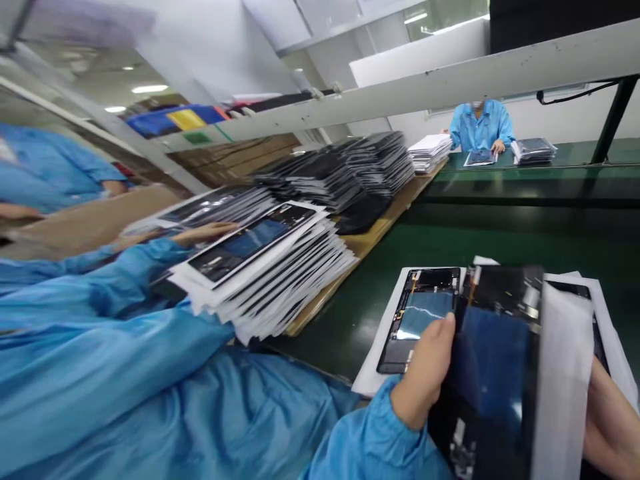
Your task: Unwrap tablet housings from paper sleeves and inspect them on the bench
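My left hand (425,373) grips the left edge of a dark tablet panel (493,360) with a blue patch, held tilted above the green conveyor belt (500,233). My right hand (607,420) holds the panel's right side, where a white sheet (563,380) lies against it. Under the held panel a second open tablet (417,313) rests on white sheets on the belt. Blue sleeves cover both my arms.
A tall stack of tablets on white sheets (265,267) sits on a wooden board to the left, with more dark stacks (350,173) behind. A co-worker's hand (205,232) rests by the stack. Another person in blue (480,127) works at the far end.
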Demonstrator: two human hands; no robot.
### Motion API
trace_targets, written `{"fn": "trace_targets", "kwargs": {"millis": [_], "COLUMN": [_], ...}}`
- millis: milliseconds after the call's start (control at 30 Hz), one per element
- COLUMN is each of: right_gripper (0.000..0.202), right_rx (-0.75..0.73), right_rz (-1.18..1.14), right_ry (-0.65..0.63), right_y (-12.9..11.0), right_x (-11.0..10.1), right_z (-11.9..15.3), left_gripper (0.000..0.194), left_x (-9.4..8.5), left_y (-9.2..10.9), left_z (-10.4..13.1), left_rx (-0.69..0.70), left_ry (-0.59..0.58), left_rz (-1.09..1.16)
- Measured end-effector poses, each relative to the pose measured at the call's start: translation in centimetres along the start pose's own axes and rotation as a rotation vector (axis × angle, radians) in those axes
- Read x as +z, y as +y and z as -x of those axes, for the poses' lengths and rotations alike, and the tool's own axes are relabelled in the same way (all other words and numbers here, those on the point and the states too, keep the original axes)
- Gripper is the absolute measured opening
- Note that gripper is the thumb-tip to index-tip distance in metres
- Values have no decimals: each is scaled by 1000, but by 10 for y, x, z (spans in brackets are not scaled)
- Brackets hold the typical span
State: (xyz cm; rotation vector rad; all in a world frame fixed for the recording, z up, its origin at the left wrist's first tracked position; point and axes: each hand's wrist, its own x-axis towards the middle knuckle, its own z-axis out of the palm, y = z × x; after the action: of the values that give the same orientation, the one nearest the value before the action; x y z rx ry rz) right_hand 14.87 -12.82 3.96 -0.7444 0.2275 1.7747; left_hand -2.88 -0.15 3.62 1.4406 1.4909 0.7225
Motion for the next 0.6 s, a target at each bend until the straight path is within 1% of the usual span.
{"fn": "trace_targets", "kwargs": {"millis": [67, 167, 200, 267, 300, 333, 367, 400, 467, 533, 600], "right_gripper": [43, 49, 51, 55, 59, 64, 70, 75, 80, 74, 67], "right_rx": [-16, -47, -65, -107, -136, -167, -198, -236, -299, -361, -435], "right_rz": [-64, -36, -10, 70, 125, 184, 245, 305, 398, 444, 476], "right_ry": [87, 189, 199, 144, 121, 136, 185, 261, 441, 564, 665], "right_y": [5, 13, 15, 19, 20, 20, 20, 18, 13, 4, -7], "right_x": [0, 9, 14, 20, 22, 22, 19, 14, -4, -26, -50], "right_z": [-3, -8, -10, -14, -15, -16, -17, -17, -14, -9, -4], "left_gripper": [38, 36, 36, 37, 38, 38, 39, 39, 40, 40, 38], "left_x": [1, -3, -7, -20, -29, -39, -49, -59, -76, -87, -92], "left_y": [-5, -7, -7, -9, -11, -14, -18, -24, -37, -50, -61], "left_z": [7, 12, 11, 4, -2, -10, -20, -30, -53, -72, -84], "left_rx": [-19, -2, 1, -2, -6, -7, -7, -9, -27, -55, -80], "left_ry": [-8, -75, -101, -130, -118, -91, -52, 0, 121, 205, 235], "left_rz": [-92, -154, -128, -61, -37, -22, -15, -14, -52, -131, -227]}}
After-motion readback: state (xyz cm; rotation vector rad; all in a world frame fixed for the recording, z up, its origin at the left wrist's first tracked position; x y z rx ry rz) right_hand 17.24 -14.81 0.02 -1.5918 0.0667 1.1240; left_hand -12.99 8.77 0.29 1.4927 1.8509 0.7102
